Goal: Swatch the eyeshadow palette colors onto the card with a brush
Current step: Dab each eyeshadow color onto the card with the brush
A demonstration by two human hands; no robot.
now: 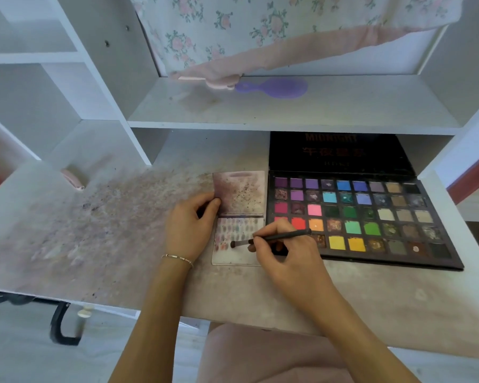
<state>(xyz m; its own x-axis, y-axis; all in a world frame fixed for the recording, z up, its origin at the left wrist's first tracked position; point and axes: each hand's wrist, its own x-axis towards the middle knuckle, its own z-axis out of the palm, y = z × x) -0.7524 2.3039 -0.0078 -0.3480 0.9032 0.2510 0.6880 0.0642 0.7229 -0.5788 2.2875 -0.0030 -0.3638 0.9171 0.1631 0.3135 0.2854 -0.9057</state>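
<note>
Desk (94,244), stained with powder from 9 to 10 o'clock, offers open room leftward. Left hand (188,225) steadies the card (239,194) at its left edge, thumb and curled fingers pinching the border near the fold. The card lies at centre, its lower half carrying rows of faint swatches; its right edge sits just beside the palette (351,217). Right hand (285,252) pinches the brush (271,238) like a pen, its tip resting on the lower card. Good practice, judged here: short light strokes into bare card toward 6 o'clock, keeping clear of finished swatches. The palette, open at 3 o'clock with its lid propped back, blocks rightward travel; the desk's front edge runs close at 6 o'clock.
</note>
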